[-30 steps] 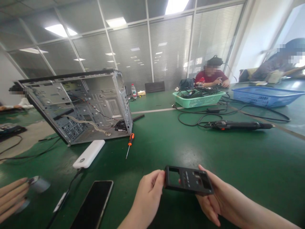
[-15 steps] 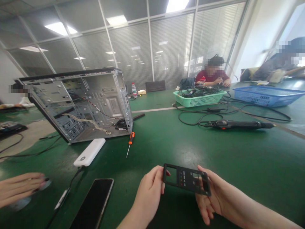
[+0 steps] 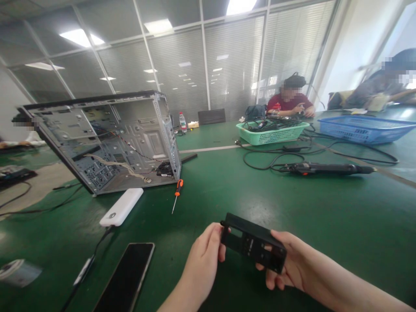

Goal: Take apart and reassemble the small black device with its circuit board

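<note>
Between my two hands, above the near part of the table, is a black plastic panel (image 3: 251, 242) with rectangular cut-outs and small markings. It is tilted so that its long upper side wall shows. My left hand (image 3: 206, 253) pinches its left end, the fingertips partly hidden behind it. My right hand (image 3: 290, 260) grips the right end, with the thumb on the upper edge and the fingers curled underneath. A screwdriver (image 3: 177, 193) with an orange and black handle lies beyond my left hand. Left of that hand, a phone (image 3: 126, 275) lies with its dark screen up.
An open computer case (image 3: 130, 130) stands at the left, with a white power bank (image 3: 121, 207) and cable before it. A green basket (image 3: 271, 135) of cables, a blue basket (image 3: 364, 130) and a black electric screwdriver (image 3: 328, 169) occupy the right. Two people sit beyond.
The black panel has tipped, showing its upper side wall, and my right fingers have curled further under it. Another person's hand at the far left has left the view, leaving a greyish object there.
</note>
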Demonstrator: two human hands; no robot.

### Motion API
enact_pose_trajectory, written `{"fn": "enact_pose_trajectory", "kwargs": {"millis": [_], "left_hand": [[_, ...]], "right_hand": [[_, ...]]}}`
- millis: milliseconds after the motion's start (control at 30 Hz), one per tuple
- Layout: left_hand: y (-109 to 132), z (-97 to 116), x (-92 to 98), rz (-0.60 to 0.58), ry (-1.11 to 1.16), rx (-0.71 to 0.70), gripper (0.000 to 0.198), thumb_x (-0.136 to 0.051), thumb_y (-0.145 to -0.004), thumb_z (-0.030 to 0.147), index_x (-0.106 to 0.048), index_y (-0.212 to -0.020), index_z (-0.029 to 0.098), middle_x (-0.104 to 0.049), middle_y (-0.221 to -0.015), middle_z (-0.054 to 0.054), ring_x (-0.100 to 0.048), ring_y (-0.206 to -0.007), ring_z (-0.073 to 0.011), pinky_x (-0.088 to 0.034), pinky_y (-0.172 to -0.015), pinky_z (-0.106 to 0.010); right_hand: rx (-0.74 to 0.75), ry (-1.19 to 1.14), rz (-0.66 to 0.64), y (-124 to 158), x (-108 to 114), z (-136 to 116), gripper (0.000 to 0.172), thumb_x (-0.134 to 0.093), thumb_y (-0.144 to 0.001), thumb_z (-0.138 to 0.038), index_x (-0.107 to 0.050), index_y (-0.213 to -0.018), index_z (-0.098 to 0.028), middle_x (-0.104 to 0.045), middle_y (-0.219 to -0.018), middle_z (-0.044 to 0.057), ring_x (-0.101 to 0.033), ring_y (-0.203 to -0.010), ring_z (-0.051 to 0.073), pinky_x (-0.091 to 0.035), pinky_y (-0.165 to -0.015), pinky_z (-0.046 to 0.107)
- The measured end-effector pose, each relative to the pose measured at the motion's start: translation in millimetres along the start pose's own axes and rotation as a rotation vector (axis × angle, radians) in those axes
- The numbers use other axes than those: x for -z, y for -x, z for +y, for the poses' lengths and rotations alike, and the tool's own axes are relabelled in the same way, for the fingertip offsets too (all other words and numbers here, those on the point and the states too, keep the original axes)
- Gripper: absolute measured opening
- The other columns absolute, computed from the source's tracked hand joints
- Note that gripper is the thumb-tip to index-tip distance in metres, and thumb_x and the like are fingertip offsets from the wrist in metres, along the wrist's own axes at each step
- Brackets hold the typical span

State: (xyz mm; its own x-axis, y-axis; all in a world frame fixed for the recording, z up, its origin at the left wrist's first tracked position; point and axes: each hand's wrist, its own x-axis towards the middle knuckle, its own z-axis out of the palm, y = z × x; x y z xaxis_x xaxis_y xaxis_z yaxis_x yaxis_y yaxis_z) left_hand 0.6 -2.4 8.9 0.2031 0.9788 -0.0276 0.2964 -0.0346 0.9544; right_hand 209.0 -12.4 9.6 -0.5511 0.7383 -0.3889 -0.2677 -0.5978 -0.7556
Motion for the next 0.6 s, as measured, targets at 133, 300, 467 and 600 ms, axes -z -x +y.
{"fn": "enact_pose_trajectory", "kwargs": {"millis": [133, 300, 467, 600], "left_hand": [[0.1, 2.1, 0.3, 0.007, 0.046, 0.026, 0.046, -0.028, -0.093, 0.051, -0.056, -0.105, 0.017, -0.062, -0.088, -0.004, -0.056, -0.079, -0.0179, -0.042, -0.066, -0.027], [2.3, 3.7, -1.8, -0.043, 0.041, 0.006, 0.04, -0.052, -0.085, 0.033, -0.049, -0.122, 0.019, -0.061, -0.11, -0.007, -0.057, -0.095, -0.0207, -0.045, -0.078, -0.031], [6.3, 5.1, -4.8, -0.061, -0.056, -0.204, 0.053, -0.052, -0.07, 0.002, -0.051, -0.118, 0.024, -0.052, -0.125, -0.006, -0.053, -0.108, -0.02, -0.046, -0.084, -0.029], [7.7, 5.6, -4.0, -0.047, -0.063, -0.3, 0.053, -0.044, -0.067, -0.005, -0.054, -0.111, 0.025, -0.049, -0.129, -0.005, -0.047, -0.118, -0.0205, -0.044, -0.089, -0.03]], "right_hand": [[0.2, 0.271, 0.189, 3.3, -1.8, -2.3, 0.059, -0.067, -0.076, -0.047, -0.047, -0.122, -0.015, -0.061, -0.097, 0.009, -0.061, -0.082, 0.017, -0.048, -0.066, 0.021], [0.42, 0.605, 0.213, -1.0, 3.6, 2.4, 0.053, -0.062, -0.075, -0.038, -0.041, -0.12, -0.018, -0.05, -0.119, 0.012, -0.05, -0.111, 0.024, -0.042, -0.098, 0.035], [0.764, 1.092, 0.429, -2.1, 10.4, 13.0, 0.028, -0.047, -0.078, -0.021, -0.043, -0.106, -0.02, -0.046, -0.12, 0.011, -0.046, -0.115, 0.023, -0.038, -0.099, 0.041], [1.027, 1.398, 0.465, 0.2, 12.2, 9.8, 0.021, -0.045, -0.083, -0.015, -0.045, -0.103, -0.022, -0.047, -0.119, 0.009, -0.045, -0.116, 0.021, -0.041, -0.095, 0.038]]}}
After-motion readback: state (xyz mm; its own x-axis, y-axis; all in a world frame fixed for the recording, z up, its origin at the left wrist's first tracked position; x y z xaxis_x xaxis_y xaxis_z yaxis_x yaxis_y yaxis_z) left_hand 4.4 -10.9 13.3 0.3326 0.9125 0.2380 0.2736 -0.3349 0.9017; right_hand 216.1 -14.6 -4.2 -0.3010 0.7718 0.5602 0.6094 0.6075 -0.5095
